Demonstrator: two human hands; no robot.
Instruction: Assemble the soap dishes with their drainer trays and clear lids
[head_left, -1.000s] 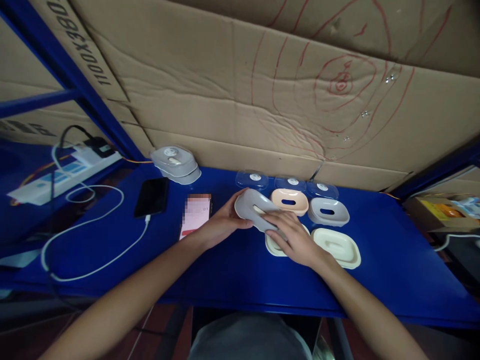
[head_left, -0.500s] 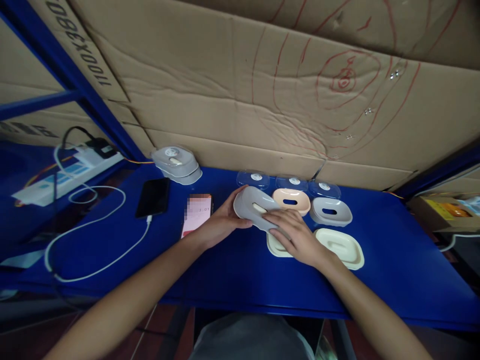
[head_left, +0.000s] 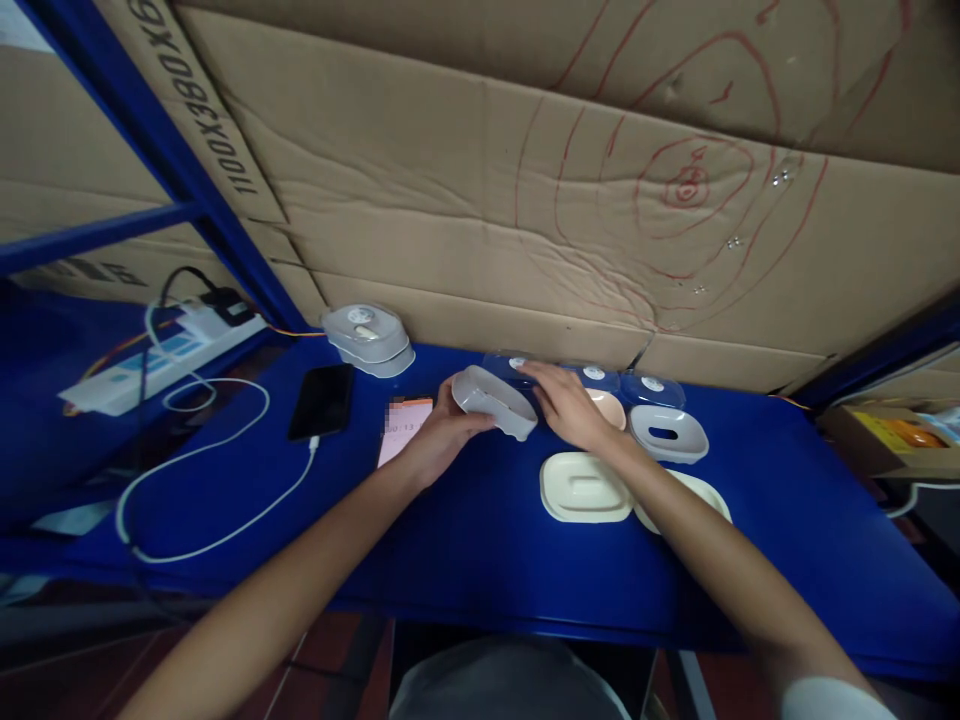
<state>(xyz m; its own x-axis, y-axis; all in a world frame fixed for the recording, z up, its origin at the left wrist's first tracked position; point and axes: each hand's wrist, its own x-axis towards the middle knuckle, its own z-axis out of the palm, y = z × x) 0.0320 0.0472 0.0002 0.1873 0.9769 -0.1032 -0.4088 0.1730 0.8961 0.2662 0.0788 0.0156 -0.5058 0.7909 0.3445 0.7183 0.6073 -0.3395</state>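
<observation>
My left hand (head_left: 450, 430) grips a grey oval container (head_left: 495, 402), tilted above the blue table. Just right of it, my right hand (head_left: 562, 400) reaches over the back row, its fingertips at a clear lid with a round white sticker (head_left: 516, 365); its fingers look spread. Beneath my right wrist, a peach container (head_left: 609, 408) is partly covered. A grey container with an oval slot (head_left: 669, 433) sits to its right. Nearer me lie two cream trays, one in full view (head_left: 586, 488) and one partly under my forearm (head_left: 701, 495).
Two more clear lids (head_left: 592, 375) (head_left: 652, 390) lie at the back by the cardboard wall (head_left: 420, 200). Stacked grey boxes (head_left: 367, 338), a black phone (head_left: 321, 402), a lit phone (head_left: 405, 425), a white cable and a power strip (head_left: 165, 365) are on the left.
My right hand has left the grey container and moved up and back to the clear lid. The container has turned in my left hand, and the small cream piece no longer shows on it.
</observation>
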